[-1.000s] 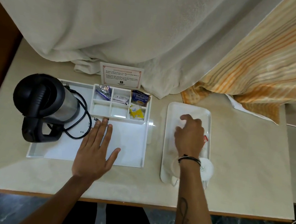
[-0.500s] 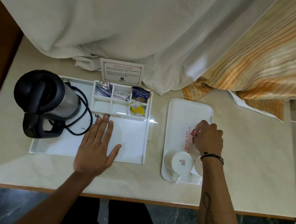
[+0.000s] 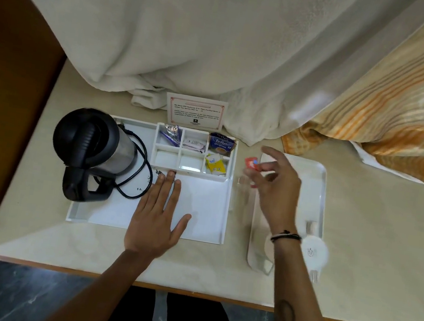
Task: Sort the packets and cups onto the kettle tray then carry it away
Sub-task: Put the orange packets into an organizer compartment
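A white kettle tray (image 3: pixel 211 231) lies on the beige table with a black and steel kettle (image 3: pixel 89 147) at its left. Its divider box (image 3: pixel 193 152) holds blue, white, dark and yellow packets. My left hand (image 3: pixel 160 215) rests flat, fingers spread, on the tray floor. My right hand (image 3: pixel 273 186) pinches a small red packet (image 3: pixel 251 163) in the air between the two trays, just right of the divider box. A second white tray (image 3: pixel 317 181) at the right carries two upturned white cups (image 3: pixel 313 254), one partly hidden by my forearm.
A printed card (image 3: pixel 196 111) stands behind the kettle tray. White cloth (image 3: pixel 194 47) and orange striped fabric (image 3: pixel 395 105) hang over the table's back. A black cord (image 3: pixel 144 166) loops beside the kettle. The table's front edge is near my body.
My right hand picked the red packet off the right tray and carried it left toward the divider box. My left hand stayed flat on the kettle tray.
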